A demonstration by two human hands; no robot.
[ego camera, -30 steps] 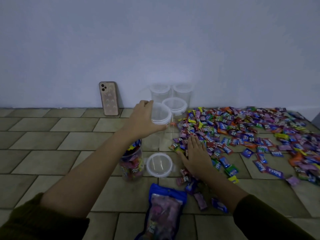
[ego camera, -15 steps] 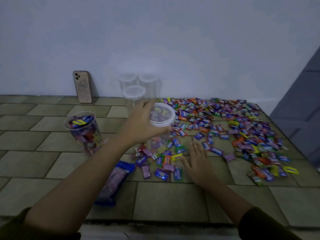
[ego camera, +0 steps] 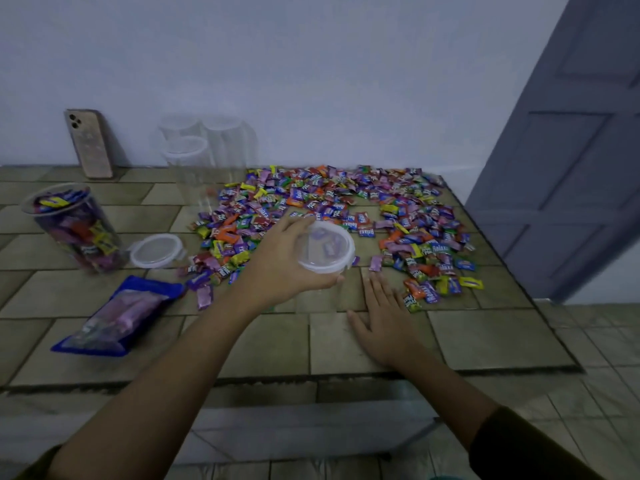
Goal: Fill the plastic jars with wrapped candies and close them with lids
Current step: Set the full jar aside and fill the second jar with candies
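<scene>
While my left hand (ego camera: 284, 268) curls round the lidded top of a clear plastic jar (ego camera: 327, 249), I read that jar near the middle of the tiled table (ego camera: 485, 334), at the near edge of the wrapped candies (ego camera: 346, 202). Right hand (ego camera: 384, 323): fingers straight, palm flat on the tiles just beside the jar. Far left, a candy-filled jar (ego camera: 74, 226) stands uncovered, with a loose lid (ego camera: 156, 251) just beside it.

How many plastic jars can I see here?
5. A candy-filled jar at far left; a clear jar in the left hand; three empty jars by the wall: back-left, back-right, front. Being clear and blurred, more may hide.
</scene>
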